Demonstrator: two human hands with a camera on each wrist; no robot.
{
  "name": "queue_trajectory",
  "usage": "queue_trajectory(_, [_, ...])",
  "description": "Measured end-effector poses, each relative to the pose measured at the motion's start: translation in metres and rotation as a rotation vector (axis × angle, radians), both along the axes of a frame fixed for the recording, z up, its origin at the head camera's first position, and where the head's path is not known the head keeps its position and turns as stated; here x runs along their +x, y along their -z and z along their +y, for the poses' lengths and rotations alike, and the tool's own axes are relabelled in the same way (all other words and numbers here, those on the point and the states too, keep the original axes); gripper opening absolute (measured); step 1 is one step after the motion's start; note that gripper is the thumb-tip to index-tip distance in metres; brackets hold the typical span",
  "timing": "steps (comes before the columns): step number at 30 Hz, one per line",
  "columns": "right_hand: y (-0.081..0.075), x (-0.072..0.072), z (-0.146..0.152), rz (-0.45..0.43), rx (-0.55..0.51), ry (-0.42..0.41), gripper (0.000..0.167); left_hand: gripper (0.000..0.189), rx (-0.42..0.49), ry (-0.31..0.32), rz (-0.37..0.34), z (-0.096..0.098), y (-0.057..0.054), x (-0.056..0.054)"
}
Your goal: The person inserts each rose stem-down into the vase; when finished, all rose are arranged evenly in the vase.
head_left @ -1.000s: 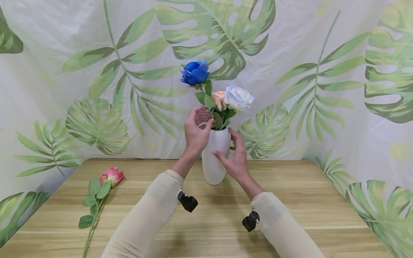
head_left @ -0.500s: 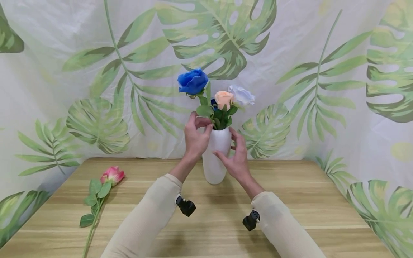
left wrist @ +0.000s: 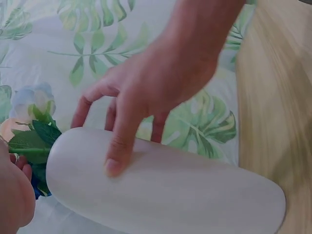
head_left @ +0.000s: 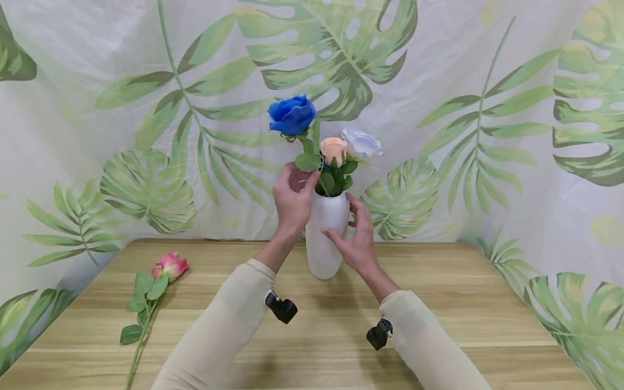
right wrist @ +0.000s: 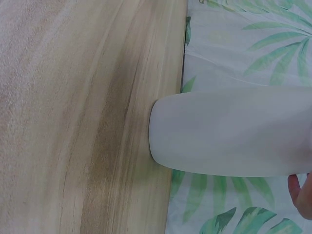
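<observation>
A tall white vase (head_left: 324, 238) stands upright on the table, holding several artificial roses. My right hand (head_left: 358, 238) grips its right side, thumb in front and fingers behind, as the left wrist view shows with the vase (left wrist: 185, 187) sideways. At the mouth, my left hand (head_left: 293, 197) pinches the green stem of the blue rose (head_left: 292, 115) between thumb and fingers. That bloom leans left, highest of the group. A peach rose (head_left: 334, 150) and a pale bluish-white rose (head_left: 362, 142) sit to its right. Lower stems are hidden inside the vase.
A pink rose (head_left: 169, 265) with a long leafy stem lies on the wooden table (head_left: 439, 325) at the left. Behind the table's far edge hangs a leaf-printed cloth (head_left: 219, 179). Small black cameras are strapped to both sleeves.
The blue rose dips, then rises again with my left hand, which ends slightly higher and further left. The peach rose now overlaps the pale rose. My right hand and the vase stay put.
</observation>
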State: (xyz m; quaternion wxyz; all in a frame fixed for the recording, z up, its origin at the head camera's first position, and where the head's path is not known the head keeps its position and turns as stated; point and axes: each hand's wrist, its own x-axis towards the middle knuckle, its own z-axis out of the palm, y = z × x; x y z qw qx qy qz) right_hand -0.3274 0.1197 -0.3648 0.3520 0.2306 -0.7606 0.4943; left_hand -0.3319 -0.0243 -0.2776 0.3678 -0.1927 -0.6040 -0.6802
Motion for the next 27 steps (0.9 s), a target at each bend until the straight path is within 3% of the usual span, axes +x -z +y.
queue_trajectory(5, [0.000, -0.001, 0.000, -0.002, -0.004, 0.002, 0.086, 0.024, 0.041, 0.008, 0.038, 0.003, -0.004, -0.003])
queue_trajectory(12, [-0.002, 0.001, -0.002, -0.029, -0.005, -0.001, 0.088, 0.035, -0.098, -0.037, 0.046, 0.004, 0.005, -0.008])
queue_trajectory(17, [-0.001, -0.001, -0.001, -0.024, -0.003, 0.003, 0.089, 0.033, -0.126, -0.065, 0.076, 0.005, 0.012, -0.006])
queue_trajectory(24, [0.000, 0.000, -0.001, -0.036, -0.006, -0.003, 0.089, 0.029, -0.074, -0.086, 0.145, 0.006, 0.013, -0.007])
queue_trajectory(27, [0.001, 0.001, -0.001, -0.031, -0.006, -0.002, 0.088, 0.029, -0.031, -0.063, 0.153, 0.007, 0.009, -0.006])
